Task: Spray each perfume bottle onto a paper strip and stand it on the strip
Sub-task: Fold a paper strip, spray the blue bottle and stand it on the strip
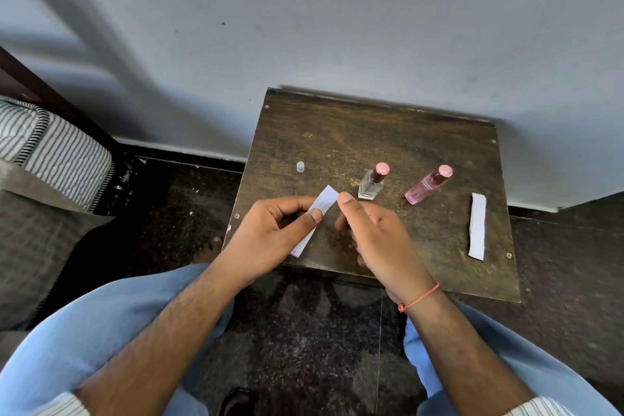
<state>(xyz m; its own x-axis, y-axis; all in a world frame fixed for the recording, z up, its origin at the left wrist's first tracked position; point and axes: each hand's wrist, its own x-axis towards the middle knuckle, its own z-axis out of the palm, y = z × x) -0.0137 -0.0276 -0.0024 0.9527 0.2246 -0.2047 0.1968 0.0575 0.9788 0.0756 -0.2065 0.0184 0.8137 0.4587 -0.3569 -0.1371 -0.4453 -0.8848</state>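
A strip (319, 213) is pinched in the left hand (273, 230) above the table's (337, 132) near edge. The right hand (374, 233) is curled round something hidden, judged a bottle, thumb near the strip's tip. The nozzle should be aimed at the paper, away from the clear bottle (371, 184) and pink bottle (427, 184). Bare table lies beside the cap (300, 166); a second strip (477, 226) lies near the right edge

A worn wooden table (388, 132) stands against a scuffed white wall (337, 27); dark speckled floor (304, 331); striped cushion (50, 145) at nine o'clock.
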